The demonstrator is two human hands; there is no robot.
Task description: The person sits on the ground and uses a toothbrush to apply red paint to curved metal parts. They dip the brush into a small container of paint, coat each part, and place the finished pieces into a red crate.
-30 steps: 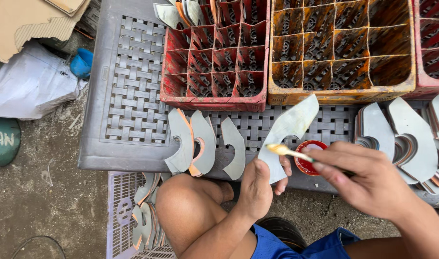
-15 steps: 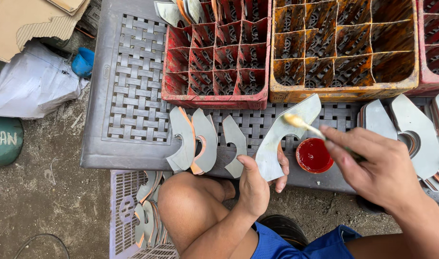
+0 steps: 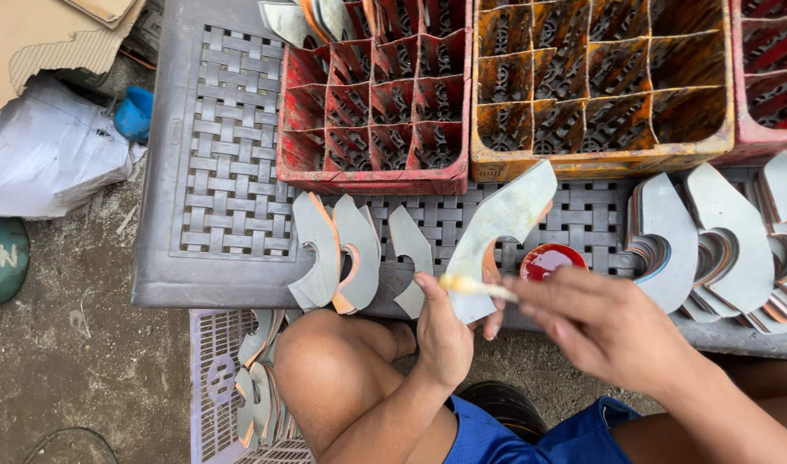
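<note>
Grey curved cut-out piece (image 3: 497, 228) stands tilted in my left hand (image 3: 445, 331), its lower end pinched between my thumb and fingers, its broad upper end leaning up and to the right until it overlaps the front wall of the orange crate (image 3: 600, 159). My left fingers are closed on that lower end, just above my bare knee (image 3: 325, 378). My right hand (image 3: 613, 331) is closed around a thin pale stick (image 3: 475, 286), blurred in the shot, whose tip lies across the lower part of the piece, close to my left thumb. Just beside the piece, between it and my right hand, sits a small round tin of red paste (image 3: 552, 258) on the grey woven plastic table (image 3: 230, 189). To the left of the held piece, three more cut-outs (image 3: 350, 253) of the same shape lean at the table's front edge, some showing orange edges. To the right, a thick fanned stack of similar pieces (image 3: 720, 241) rests on the table, near my right wrist. Behind them stand a red divided crate (image 3: 372, 112) with a few pieces poking from its far corner, and the orange crate next to it. Down by my knee, a purple slatted crate (image 3: 217, 378) holds more pieces on edge
</note>
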